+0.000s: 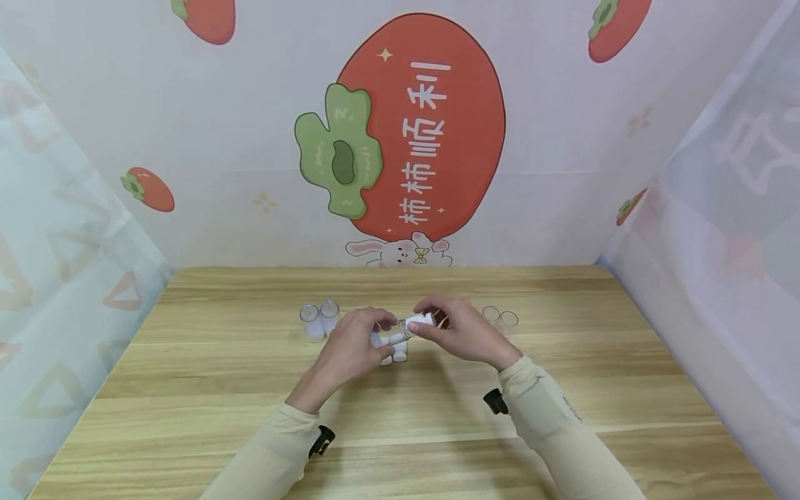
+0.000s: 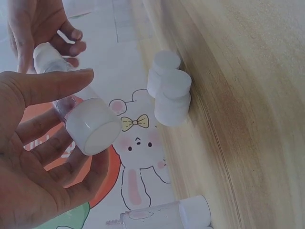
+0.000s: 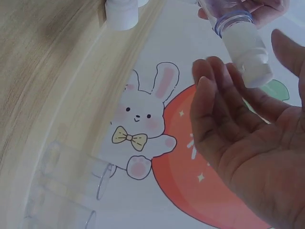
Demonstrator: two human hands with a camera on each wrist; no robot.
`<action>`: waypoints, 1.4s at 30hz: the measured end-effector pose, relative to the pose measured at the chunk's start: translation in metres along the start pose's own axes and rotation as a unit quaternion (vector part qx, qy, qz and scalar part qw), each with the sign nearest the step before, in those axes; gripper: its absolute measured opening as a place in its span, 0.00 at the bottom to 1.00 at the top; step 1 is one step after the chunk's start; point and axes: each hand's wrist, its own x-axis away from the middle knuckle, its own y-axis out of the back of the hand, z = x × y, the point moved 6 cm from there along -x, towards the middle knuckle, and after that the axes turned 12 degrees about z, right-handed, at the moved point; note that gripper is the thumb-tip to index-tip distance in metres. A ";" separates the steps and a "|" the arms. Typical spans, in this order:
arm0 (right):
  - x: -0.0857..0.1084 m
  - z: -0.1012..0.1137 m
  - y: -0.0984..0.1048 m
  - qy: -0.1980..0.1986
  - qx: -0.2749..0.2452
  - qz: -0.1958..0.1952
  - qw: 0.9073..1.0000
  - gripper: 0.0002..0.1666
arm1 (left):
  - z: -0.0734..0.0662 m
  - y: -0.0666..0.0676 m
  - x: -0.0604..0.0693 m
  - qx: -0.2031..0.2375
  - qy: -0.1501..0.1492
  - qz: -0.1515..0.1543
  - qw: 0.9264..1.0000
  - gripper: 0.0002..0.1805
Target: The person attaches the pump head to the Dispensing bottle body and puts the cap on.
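Observation:
My left hand (image 1: 353,345) grips a small clear bottle (image 2: 93,126) by its body, thumb on one side and fingers on the other. The bottle tilts, its white base end towards the left and its stepped white top (image 3: 245,50) towards the right. Around that top is my right hand (image 1: 465,330), fingers loosely bent and thumb apart. A gap shows between its fingers and the top in the right wrist view. Below the bottle, two stepped white pieces (image 2: 172,98) stand side by side on the table.
Two clear bottles with white lower parts (image 1: 311,323) stand left of my hands. At the right are two clear open cylinders (image 1: 509,321). The wooden table (image 1: 375,430) meets a printed cloth backdrop (image 1: 250,236) behind, with cloth walls at both sides.

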 end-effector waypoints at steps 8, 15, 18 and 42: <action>0.003 0.007 0.003 0.066 -0.019 0.002 0.998 0.23 | 0.000 -0.001 0.000 0.002 0.000 0.002 1.000 0.20; 0.002 0.005 0.001 0.061 -0.009 0.002 0.998 0.14 | 0.000 -0.002 0.000 0.005 -0.001 0.003 1.000 0.20; 0.001 0.004 0.000 0.041 -0.001 0.004 0.999 0.10 | 0.000 -0.002 0.000 0.001 0.000 0.004 1.000 0.20; 0.002 0.004 0.002 0.068 -0.008 0.003 0.998 0.16 | -0.002 -0.001 0.000 0.000 -0.002 0.001 1.000 0.19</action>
